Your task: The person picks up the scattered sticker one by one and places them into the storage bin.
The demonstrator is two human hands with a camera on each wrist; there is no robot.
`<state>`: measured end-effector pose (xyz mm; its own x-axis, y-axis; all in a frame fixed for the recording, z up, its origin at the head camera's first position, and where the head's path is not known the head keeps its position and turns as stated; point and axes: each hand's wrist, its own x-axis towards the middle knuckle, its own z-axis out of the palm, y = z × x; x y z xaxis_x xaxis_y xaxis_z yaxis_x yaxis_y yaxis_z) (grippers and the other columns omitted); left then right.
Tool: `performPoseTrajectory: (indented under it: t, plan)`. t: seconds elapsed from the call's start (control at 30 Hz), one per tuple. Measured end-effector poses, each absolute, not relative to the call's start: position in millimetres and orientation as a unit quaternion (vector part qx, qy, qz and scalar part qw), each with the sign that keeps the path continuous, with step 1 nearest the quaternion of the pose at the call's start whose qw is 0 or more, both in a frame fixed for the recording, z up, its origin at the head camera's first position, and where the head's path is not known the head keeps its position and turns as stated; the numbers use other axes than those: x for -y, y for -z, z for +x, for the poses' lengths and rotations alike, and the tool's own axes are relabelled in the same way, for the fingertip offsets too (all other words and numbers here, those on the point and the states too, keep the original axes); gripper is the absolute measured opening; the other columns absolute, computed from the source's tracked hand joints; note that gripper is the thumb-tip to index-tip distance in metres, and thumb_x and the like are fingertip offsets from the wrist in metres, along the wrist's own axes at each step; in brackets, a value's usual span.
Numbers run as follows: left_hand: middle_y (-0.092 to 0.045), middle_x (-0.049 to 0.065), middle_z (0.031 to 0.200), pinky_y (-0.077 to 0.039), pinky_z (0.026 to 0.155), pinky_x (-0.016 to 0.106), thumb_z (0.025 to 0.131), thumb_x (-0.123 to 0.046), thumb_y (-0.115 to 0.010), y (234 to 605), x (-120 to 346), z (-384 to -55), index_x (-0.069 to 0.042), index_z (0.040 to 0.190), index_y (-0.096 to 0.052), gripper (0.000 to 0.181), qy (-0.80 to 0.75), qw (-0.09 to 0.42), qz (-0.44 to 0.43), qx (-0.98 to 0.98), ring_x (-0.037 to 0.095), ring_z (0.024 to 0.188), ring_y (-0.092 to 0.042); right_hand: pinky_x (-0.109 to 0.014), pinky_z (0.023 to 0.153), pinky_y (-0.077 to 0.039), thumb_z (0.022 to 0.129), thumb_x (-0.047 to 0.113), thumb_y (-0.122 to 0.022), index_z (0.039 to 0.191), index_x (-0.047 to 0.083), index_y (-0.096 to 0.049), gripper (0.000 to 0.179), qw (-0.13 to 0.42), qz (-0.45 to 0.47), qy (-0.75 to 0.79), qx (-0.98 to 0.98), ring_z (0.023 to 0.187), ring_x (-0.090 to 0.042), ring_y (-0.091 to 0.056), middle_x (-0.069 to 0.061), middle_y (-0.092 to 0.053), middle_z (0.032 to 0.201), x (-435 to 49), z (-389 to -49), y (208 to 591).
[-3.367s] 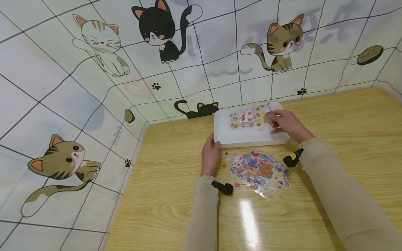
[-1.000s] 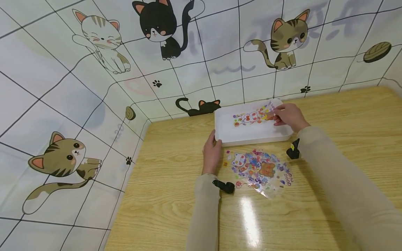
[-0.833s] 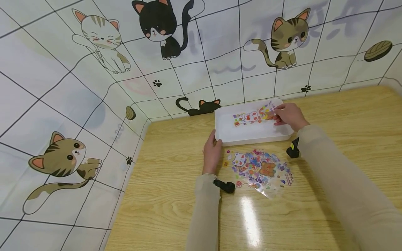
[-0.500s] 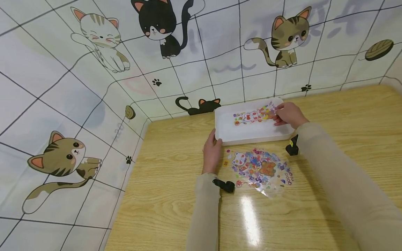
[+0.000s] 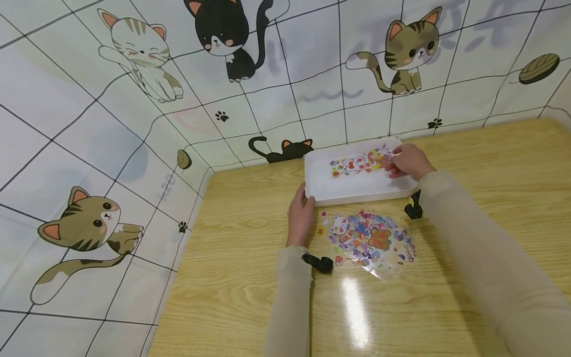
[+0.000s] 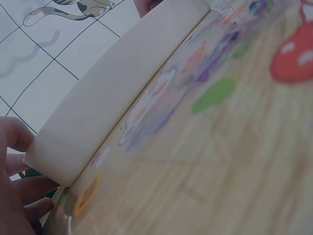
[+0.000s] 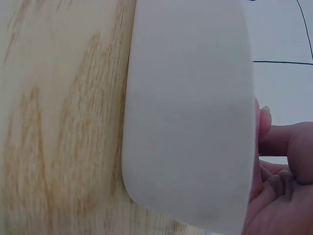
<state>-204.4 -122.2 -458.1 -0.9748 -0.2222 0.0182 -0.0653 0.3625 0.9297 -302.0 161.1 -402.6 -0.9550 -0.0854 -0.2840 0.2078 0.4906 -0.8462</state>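
A white rectangular tray (image 5: 357, 190) stands on the wooden table against the wall. My left hand (image 5: 301, 213) grips its front left corner; in the left wrist view, fingers (image 6: 36, 188) bend around the tray's end. Inside the tray is a clear sticker sheet (image 5: 354, 164) printed with a white rabbit and small colourful shapes. My right hand (image 5: 411, 161) reaches over the tray's right end and pinches the sheet's right end between thumb and fingers. In the right wrist view the tray wall (image 7: 190, 112) hides the sheet and part of that hand.
Several overlapping clear sticker sheets (image 5: 361, 240), with a bear and a white cat among the prints, lie on the table in front of the tray. Behind is a wall covering (image 5: 321, 69) with cartoon cats. A bright reflection shows on the wooden table (image 5: 232, 277).
The rabbit sheet has shifted slightly right and lower inside the tray, with my right hand still pinching it. My left hand has stayed at the tray's corner.
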Motion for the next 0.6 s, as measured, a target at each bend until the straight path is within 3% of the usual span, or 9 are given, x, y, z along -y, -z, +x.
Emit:
performPoseTrajectory:
  t: [0.43, 0.6]
  plan:
    - [-0.039, -0.005, 0.136, -0.028, 0.102, 0.033, 0.090, -0.024, -0.046, 456.3, 123.5, -203.7, -0.022, 0.139, -0.034, 0.050, 0.562, 0.074, 0.074, 0.820, 0.011, 0.124, -0.035, -0.031, 0.059, -0.052, 0.093, 0.011, -0.037, 0.131, -0.015, -0.027, 0.046, 0.143, 0.019, 0.445, -0.884, 0.052, -0.016, -0.059, -0.011, -0.063, 0.075, -159.1, -305.2, 405.5]
    - [-0.040, -0.005, 0.136, -0.028, 0.102, 0.033, 0.090, -0.024, -0.046, 456.1, 123.3, -203.5, -0.022, 0.139, -0.034, 0.050, 0.560, 0.074, 0.075, 0.822, 0.011, 0.124, -0.035, -0.036, 0.072, -0.048, 0.094, 0.015, -0.039, 0.130, -0.014, -0.030, 0.047, 0.130, 0.006, 0.402, -0.906, 0.053, -0.018, -0.060, -0.010, -0.063, 0.074, -157.4, -302.2, 403.7]
